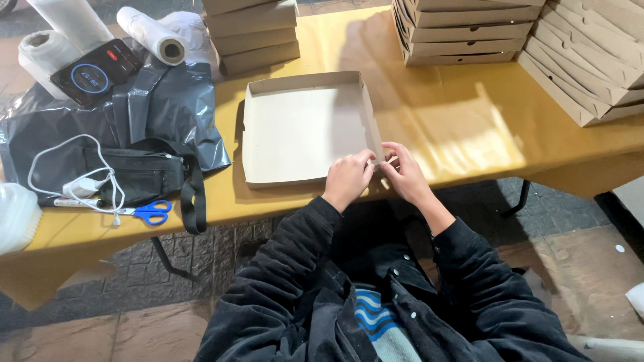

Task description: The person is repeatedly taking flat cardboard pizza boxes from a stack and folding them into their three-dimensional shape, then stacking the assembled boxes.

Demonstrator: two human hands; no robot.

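An open, shallow cardboard box tray [302, 127] lies on the yellow table [456, 127] in front of me. My left hand [347, 178] and my right hand [402, 173] meet at the tray's near right corner. Both pinch the cardboard there, fingers closed on the corner flap and side wall. The inside of the tray holds nothing. My dark sleeves reach up from the bottom of the view.
Stacks of folded flat boxes stand at the back centre [251, 33], back right [463, 30] and far right [590, 60]. At left lie a black plastic bag [154, 107], a black pouch [141, 175], blue scissors [153, 212], a white cable [80, 184], a phone [96, 70] and plastic rolls [151, 35].
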